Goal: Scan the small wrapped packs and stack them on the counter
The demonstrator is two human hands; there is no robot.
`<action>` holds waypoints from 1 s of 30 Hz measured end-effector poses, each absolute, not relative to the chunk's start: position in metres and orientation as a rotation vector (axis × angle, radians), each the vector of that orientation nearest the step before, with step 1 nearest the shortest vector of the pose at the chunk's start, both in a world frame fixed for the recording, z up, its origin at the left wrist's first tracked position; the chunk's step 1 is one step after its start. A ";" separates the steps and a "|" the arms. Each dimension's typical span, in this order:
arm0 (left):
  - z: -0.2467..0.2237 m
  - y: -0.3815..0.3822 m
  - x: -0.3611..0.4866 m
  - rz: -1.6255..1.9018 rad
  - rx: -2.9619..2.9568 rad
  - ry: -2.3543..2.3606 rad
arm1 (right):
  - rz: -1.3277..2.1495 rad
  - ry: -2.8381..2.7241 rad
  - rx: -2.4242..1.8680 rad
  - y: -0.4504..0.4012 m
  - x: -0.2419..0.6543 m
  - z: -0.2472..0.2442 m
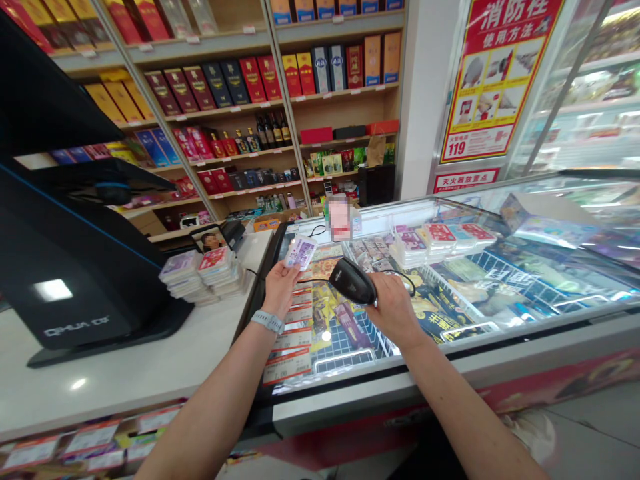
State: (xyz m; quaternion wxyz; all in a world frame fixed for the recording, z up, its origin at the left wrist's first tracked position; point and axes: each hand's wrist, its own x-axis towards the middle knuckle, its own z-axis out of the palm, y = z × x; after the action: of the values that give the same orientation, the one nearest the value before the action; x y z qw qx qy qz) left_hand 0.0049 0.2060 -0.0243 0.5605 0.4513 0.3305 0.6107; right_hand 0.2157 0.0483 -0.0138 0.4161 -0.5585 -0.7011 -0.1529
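Note:
My left hand (281, 285) pinches a small white-and-purple packet (301, 253) by its lower edge, above the glass lid of a chest freezer (345, 403). A black barcode scanner (353, 281) is gripped in my right hand (395, 308), its head turned left toward the packet; a thin black cable (315, 281) shows behind it. Beyond my right hand, stacks of similar purple packets (411, 245) and red packets (441, 233) rest on the glass. More purple packets (181, 265) and red packets (216, 261) are piled on the white counter to the left.
A black checkout terminal (90, 267) stands on the white counter (125, 373) at left. Price tags (287, 367) line the freezer's left side. Behind are shelves of boxed bottles (215, 83); a red fire-hydrant poster (495, 80) hangs on the right. Part of the freezer top is pixelated.

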 end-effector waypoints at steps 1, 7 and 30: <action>-0.024 0.206 0.005 1.439 1.064 0.780 | -0.384 -1.762 -1.401 0.048 0.216 -0.014; -0.022 0.204 0.005 1.440 1.060 0.786 | -0.379 -1.759 -1.409 0.048 0.216 -0.015; -0.024 0.203 0.006 1.409 1.059 0.764 | -0.413 -1.703 -1.387 0.049 0.216 -0.016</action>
State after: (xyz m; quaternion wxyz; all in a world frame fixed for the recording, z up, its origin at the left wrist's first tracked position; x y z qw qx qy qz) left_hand 0.0064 0.2032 -0.0238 0.5731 0.4518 0.3259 0.6010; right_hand 0.2163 0.0489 -0.0156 0.4380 -0.5581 -0.6849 -0.1661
